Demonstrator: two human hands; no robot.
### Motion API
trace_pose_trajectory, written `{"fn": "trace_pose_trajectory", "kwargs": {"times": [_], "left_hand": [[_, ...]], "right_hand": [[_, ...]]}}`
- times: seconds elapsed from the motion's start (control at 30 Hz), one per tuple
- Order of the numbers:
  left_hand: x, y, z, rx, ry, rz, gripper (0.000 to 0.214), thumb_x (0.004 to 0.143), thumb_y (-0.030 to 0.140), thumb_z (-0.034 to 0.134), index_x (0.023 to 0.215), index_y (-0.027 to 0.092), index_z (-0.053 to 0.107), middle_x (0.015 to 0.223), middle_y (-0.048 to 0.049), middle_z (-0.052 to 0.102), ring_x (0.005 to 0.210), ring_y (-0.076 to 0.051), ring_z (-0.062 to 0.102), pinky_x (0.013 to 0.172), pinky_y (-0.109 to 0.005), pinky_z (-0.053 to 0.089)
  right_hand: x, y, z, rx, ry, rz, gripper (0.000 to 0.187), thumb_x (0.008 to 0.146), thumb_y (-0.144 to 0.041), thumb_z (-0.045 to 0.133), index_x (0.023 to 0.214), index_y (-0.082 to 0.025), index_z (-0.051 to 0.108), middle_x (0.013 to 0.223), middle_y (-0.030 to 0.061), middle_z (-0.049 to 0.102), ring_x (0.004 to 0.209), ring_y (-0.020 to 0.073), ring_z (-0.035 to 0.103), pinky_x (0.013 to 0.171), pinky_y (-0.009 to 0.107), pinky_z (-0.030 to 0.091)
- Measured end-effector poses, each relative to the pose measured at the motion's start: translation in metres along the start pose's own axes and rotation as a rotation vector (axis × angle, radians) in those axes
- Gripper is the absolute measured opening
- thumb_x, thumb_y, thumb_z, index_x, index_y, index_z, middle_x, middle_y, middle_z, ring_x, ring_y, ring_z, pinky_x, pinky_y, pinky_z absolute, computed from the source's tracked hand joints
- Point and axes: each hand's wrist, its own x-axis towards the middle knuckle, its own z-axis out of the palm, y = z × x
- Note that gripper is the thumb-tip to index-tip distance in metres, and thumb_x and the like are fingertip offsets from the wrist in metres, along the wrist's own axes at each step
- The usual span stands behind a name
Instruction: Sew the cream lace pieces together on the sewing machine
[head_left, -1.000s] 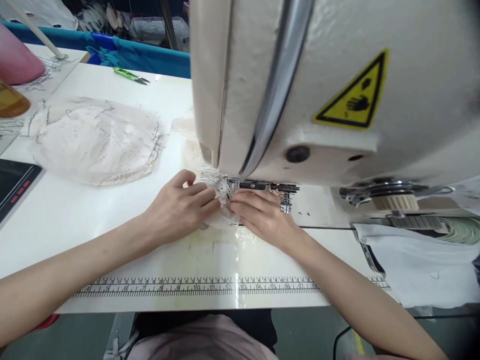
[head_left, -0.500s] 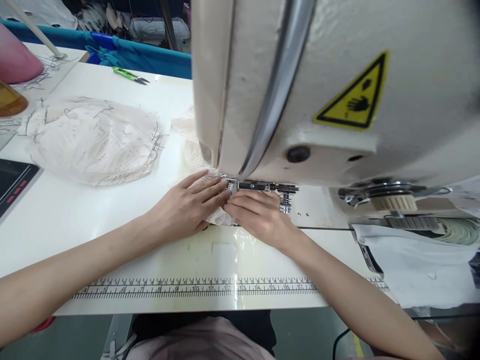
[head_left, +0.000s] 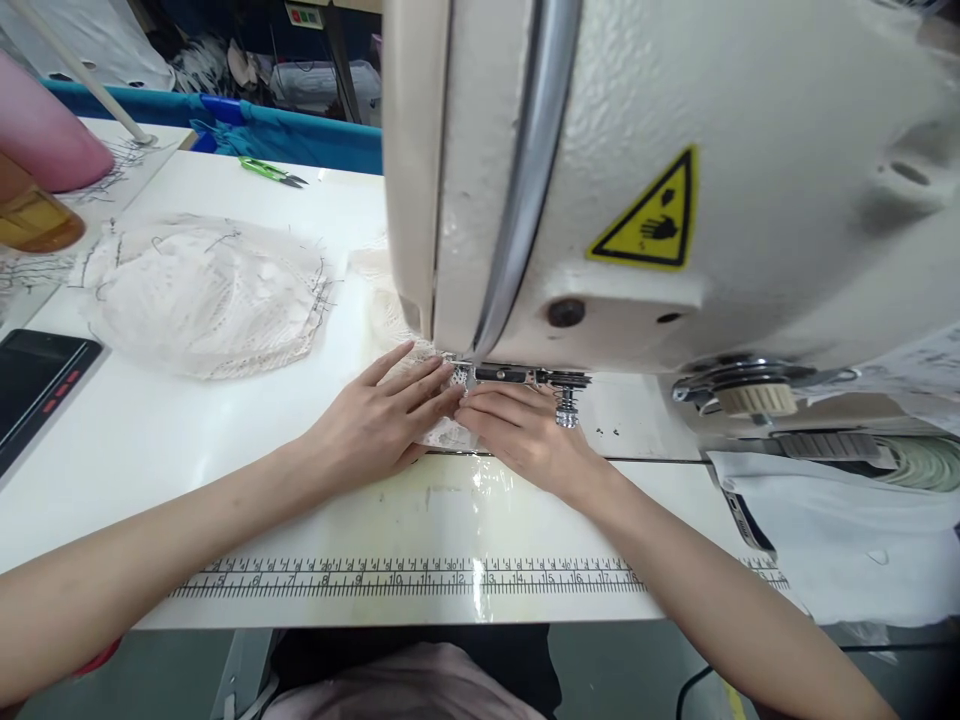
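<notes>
Pale cream lace (head_left: 448,434) on your white tabletop (head_left: 150,430)
Your lace shows a fine openwork pattern of tiny holes; the second lace piece (head_left: 210,300) to your left is equally pale, edged with dark threads (head_left: 326,285). Your sewing machine (head_left: 637,90) is cream, its warning label (head_left: 651,225) yellow with a black border and black hand symbol. Your ruler strip (head_left: 375,577) carries black numbers and ticks on white. You also have green snips (head_left: 262,170) with dark blades, a pink cone (head_left: 64,145) and blue fabric (head_left: 307,143).
</notes>
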Motion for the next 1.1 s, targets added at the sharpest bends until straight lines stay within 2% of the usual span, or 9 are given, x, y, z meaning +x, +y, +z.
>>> {"fn": "trace_pose_trajectory", "kwargs": {"times": [0.23,0.53,0.63,0.73,0.87,1.0,1.1], "left_hand": [[0.0,0.003,0.001,0.009,0.02,-0.022,0.041,0.092,0.02,0.044,0.13,0.009,0.055,0.131,-0.0154,0.06,0.128,-0.03,0.052,0.111,-0.054,0.037],[0.004,0.003,0.004,0.006,0.048,-0.064,0.037,0.094,0.026,0.048,0.127,0.013,0.058,0.125,-0.0148,0.064,0.125,-0.031,0.054,0.108,-0.055,0.04],[0.004,0.002,0.004,0.038,0.081,-0.026,0.035,0.095,0.022,0.046,0.126,0.011,0.058,0.128,-0.0141,0.063,0.123,-0.03,0.056,0.109,-0.054,0.04],[0.002,0.0,0.003,0.04,0.115,0.054,0.034,0.096,0.014,0.042,0.126,0.01,0.058,0.129,-0.0095,0.063,0.121,-0.024,0.059,0.112,-0.049,0.038],[-0.002,-0.009,0.002,-0.017,0.114,0.102,0.036,0.099,0.015,0.036,0.126,0.014,0.059,0.127,-0.0072,0.063,0.121,-0.02,0.059,0.116,-0.046,0.034],[-0.003,-0.017,-0.001,-0.054,0.056,0.104,0.037,0.098,0.016,0.036,0.127,0.018,0.06,0.125,-0.0069,0.065,0.124,-0.021,0.056,0.118,-0.048,0.03],[-0.002,-0.02,-0.002,-0.052,0.07,0.112,0.037,0.098,0.014,0.035,0.125,0.017,0.061,0.124,-0.0072,0.065,0.124,-0.021,0.056,0.118,-0.05,0.029]], "right_hand": [[0.0,0.004,-0.002,0.031,-0.01,0.0,0.024,0.094,-0.009,0.046,0.101,-0.018,0.067,0.101,0.0032,0.072,0.102,0.0158,0.063,0.082,0.031,0.052],[0.0,0.007,-0.004,0.04,0.01,0.046,0.022,0.093,-0.011,0.049,0.102,-0.019,0.068,0.108,0.0045,0.071,0.097,0.0157,0.066,0.083,0.032,0.053],[-0.001,0.009,-0.002,0.043,0.024,0.051,0.021,0.094,-0.015,0.048,0.101,-0.019,0.068,0.109,0.0046,0.071,0.095,0.0154,0.066,0.082,0.031,0.054],[-0.002,0.007,0.002,-0.007,0.011,0.02,0.022,0.094,-0.013,0.05,0.103,-0.021,0.068,0.107,0.0033,0.071,0.101,0.0165,0.064,0.084,0.032,0.053],[-0.003,0.001,0.004,-0.119,-0.014,0.005,0.026,0.092,-0.01,0.053,0.109,-0.026,0.065,0.108,0.001,0.071,0.106,0.0168,0.062,0.087,0.033,0.051],[0.001,-0.005,0.004,-0.258,0.029,-0.077,0.022,0.093,-0.01,0.052,0.107,-0.022,0.064,0.107,0.0002,0.072,0.105,0.0149,0.062,0.081,0.03,0.048],[0.006,-0.008,0.004,-0.271,0.064,-0.106,0.02,0.092,-0.009,0.053,0.104,-0.02,0.064,0.104,0.0002,0.073,0.103,0.0145,0.063,0.076,0.029,0.048]]}}
